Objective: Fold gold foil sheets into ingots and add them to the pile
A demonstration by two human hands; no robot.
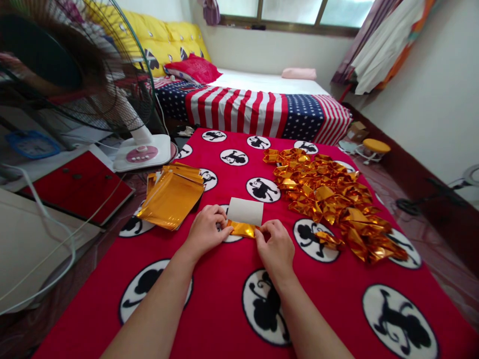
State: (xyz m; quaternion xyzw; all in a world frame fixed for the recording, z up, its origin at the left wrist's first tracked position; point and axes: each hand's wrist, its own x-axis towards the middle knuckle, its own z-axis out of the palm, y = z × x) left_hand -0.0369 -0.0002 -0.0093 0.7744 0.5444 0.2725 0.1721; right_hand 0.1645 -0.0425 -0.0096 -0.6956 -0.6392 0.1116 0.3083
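Note:
A sheet of gold foil paper (246, 210) lies on the red cloth in front of me, pale backing upward, its near edge rolled or folded into a shiny gold strip. My left hand (209, 227) pinches the strip's left end between thumb and fingers. At the strip's right end, my right hand (276, 244) grips it the same way. To the left sits a stack of flat gold foil sheets (174, 194). A large heap of folded gold foil pieces (325, 189) spreads over the right side, with one folded piece (329, 240) lying apart nearer my right hand.
The red cloth (220, 299) with monkey prints covers the table. A fan (144, 149) stands at the left beside a red board (75, 184) and a white cable (48, 214). Beyond the table is a bed (254, 109); a yellow stool (376, 145) stands at right.

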